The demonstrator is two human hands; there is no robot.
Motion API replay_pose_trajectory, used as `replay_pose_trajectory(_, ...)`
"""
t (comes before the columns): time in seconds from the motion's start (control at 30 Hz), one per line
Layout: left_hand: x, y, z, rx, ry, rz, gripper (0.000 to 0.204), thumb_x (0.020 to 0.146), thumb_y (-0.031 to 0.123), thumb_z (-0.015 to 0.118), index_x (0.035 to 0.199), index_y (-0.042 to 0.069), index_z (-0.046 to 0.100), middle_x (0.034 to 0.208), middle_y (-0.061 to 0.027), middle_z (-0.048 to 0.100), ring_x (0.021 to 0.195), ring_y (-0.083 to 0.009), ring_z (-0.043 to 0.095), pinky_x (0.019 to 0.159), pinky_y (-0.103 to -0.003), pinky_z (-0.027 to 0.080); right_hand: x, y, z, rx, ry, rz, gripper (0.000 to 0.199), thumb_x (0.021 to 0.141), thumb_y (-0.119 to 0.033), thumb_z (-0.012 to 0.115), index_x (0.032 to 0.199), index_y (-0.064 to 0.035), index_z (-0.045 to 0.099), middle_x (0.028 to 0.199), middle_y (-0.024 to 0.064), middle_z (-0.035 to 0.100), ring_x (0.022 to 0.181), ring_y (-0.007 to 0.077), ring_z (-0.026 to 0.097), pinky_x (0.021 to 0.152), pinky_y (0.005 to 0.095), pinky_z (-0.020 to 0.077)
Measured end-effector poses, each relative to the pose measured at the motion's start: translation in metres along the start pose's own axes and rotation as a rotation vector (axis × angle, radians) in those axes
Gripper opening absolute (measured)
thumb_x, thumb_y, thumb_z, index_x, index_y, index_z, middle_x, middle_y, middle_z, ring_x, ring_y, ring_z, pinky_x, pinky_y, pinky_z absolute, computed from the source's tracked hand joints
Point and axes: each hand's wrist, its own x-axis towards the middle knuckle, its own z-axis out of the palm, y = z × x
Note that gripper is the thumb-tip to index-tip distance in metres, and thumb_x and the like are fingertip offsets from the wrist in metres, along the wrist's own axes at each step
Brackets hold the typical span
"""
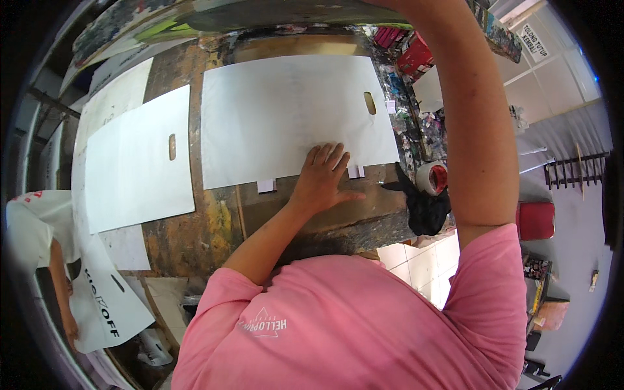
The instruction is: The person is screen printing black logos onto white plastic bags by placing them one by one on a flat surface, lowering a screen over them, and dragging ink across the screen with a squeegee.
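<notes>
A flat white plastic bag [279, 117] with an oval handle hole lies on the stained work table [218, 227]. My left hand [323, 175] rests on its near edge, open, with the fingers spread and the thumb out to the right. My right arm reaches up past the bag's right side to the top edge of the picture, where the hand is cut off. Overhead at the far side is a raised, paint-smeared frame [214, 23]. Small pale tabs [266, 186] show under the bag's near edge. A second white bag [140, 162] lies to the left.
A tape roll [431, 178] and a bunched black cloth [426, 207] sit at the table's right edge. Red containers [416, 57] stand at the back right. At the left, another person's hand [70, 325] is at a printed white bag [107, 299].
</notes>
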Motion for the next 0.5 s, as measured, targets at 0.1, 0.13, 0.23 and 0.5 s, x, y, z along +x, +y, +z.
replay_pose_trajectory(0.1,0.003,-0.012,-0.038,0.132,0.259,-0.099,0.105,0.078,0.081,0.075,0.150,0.007,0.061,0.160,-0.0196,0.052,0.152,-0.0413,0.042,0.128,-0.067,0.021,0.004,-0.004,0.003,-0.039,-0.062,0.083,0.050,0.104,-0.043,0.046,0.078,-0.0047,0.063,0.071,0.0041,0.057,0.062,0.0154,0.049,0.054,0.0334,0.0438)
replay_pose_trajectory(0.13,0.002,-0.021,-0.062,0.163,0.379,-0.200,0.102,0.076,0.075,0.082,0.150,0.008,0.060,0.159,-0.0201,0.053,0.152,-0.0413,0.043,0.129,-0.068,0.020,0.006,-0.005,0.002,-0.037,-0.153,0.160,0.050,0.104,-0.043,0.046,0.079,-0.0044,0.063,0.071,0.0035,0.057,0.063,0.0159,0.050,0.055,0.0335,0.0446)
replay_pose_trajectory(0.23,-0.014,-0.065,-0.170,-0.303,0.590,-0.712,0.098,0.079,0.043,0.098,0.156,0.004,0.052,0.137,-0.0182,0.067,0.110,-0.0256,0.071,0.095,-0.041,0.059,0.008,-0.009,-0.010,0.066,-0.434,0.340,0.048,0.104,-0.042,0.048,0.080,-0.0035,0.064,0.069,0.0027,0.057,0.062,0.0174,0.050,0.058,0.0352,0.0462)
replay_pose_trajectory(0.5,-0.110,-0.058,-0.243,-0.971,0.470,-0.728,0.088,0.073,-0.002,0.096,0.151,-0.005,0.055,0.120,-0.0123,0.076,0.107,-0.0183,0.073,0.094,-0.033,0.062,-0.178,-0.011,0.056,0.081,-0.370,-0.061,0.043,0.097,-0.045,0.071,0.118,-0.0077,0.073,0.106,0.0145,0.066,0.102,0.0331,0.062,0.089,0.0486,0.0456)
